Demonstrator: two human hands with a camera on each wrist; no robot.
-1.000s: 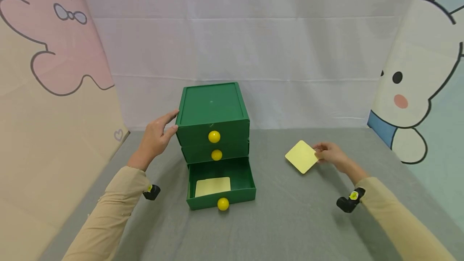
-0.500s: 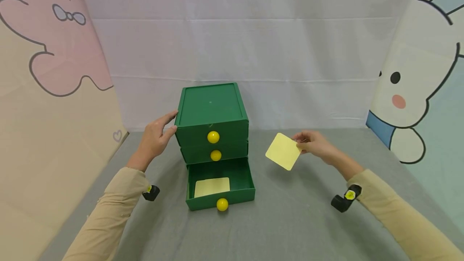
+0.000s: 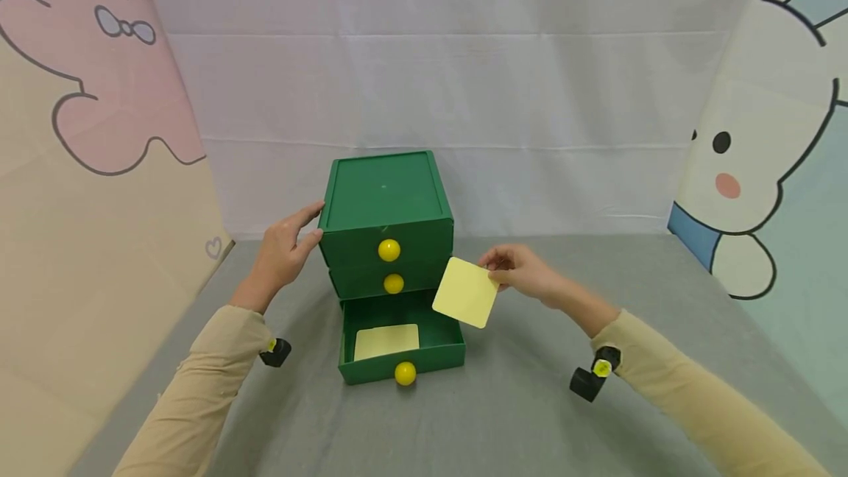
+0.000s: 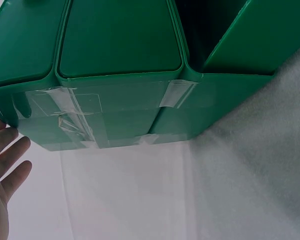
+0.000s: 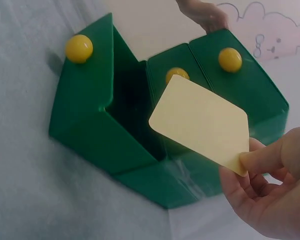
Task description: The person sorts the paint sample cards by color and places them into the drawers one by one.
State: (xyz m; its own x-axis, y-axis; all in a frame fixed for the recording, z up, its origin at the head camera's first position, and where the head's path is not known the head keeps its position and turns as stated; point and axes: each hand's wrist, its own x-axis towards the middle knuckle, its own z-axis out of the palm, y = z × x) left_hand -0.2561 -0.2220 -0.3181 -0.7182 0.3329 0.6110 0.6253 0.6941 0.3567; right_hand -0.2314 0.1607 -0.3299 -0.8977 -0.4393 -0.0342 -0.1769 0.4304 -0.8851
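A green three-drawer box (image 3: 387, 190) with yellow ball knobs stands on the grey cloth. Its bottom drawer (image 3: 442, 356) is pulled out, and a pale yellow card (image 3: 386, 341) lies inside. My left hand (image 3: 281, 256) touches the top left side of the box with its fingers extended; the left wrist view shows those fingertips (image 4: 21, 172) along the side. Between thumb and fingers, my right hand (image 3: 523, 273) pinches one corner of a second square yellow card (image 3: 466, 293). That card hangs tilted above the right edge of the drawer. The right wrist view shows its flat face (image 5: 202, 122).
Clear tape (image 4: 65, 100) runs across the side of the box. A white cloth (image 3: 464, 87) hangs behind, and printed cartoon cloths (image 3: 99, 241) flank the table (image 3: 523, 403). Black wrist cameras (image 3: 274, 352) sit at both cuffs.
My right hand has lifted the yellow card from the right part of the table and carried it left to the drawer. The left hand stays against the box.
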